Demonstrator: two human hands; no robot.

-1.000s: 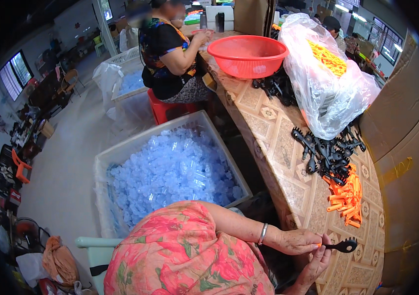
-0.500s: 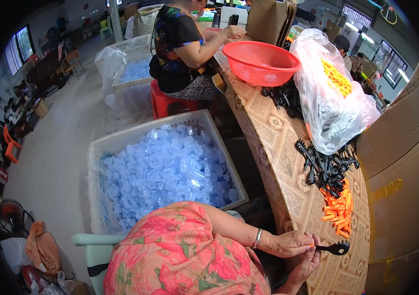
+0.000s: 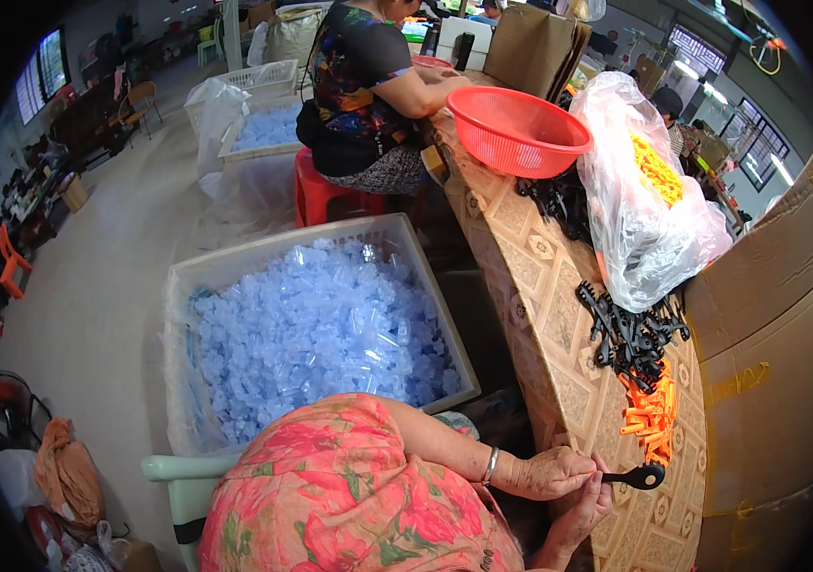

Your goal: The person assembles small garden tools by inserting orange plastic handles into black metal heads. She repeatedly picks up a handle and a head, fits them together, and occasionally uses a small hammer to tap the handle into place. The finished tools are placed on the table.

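My left hand (image 3: 556, 474), with a silver bracelet at the wrist, is closed at the shaft end of a black plastic claw-like piece (image 3: 643, 477). What lies inside its fingers is hidden. My right hand (image 3: 584, 513) sits just below and against it, thumb and fingers pinching the black shaft. The piece's rounded head with a small hole points right, over the patterned tabletop (image 3: 559, 334). Just beyond it lies a pile of orange tube-like pieces (image 3: 651, 415). A heap of similar black toothed pieces (image 3: 630, 334) adjoins that pile.
A large crate (image 3: 177, 334) of clear bluish plastic parts stands left of the table. Farther up are a red basket (image 3: 518, 129) and a plastic bag (image 3: 649, 238) with yellow-orange pieces. Cardboard (image 3: 769, 334) borders the right side. Another person (image 3: 359, 95) sits on a red stool (image 3: 316, 191).
The black piece has turned in my fingers, and its toothed edge no longer shows. The orange bit visible at my fingertips is now hidden. The other person's forearm has come down to the table.
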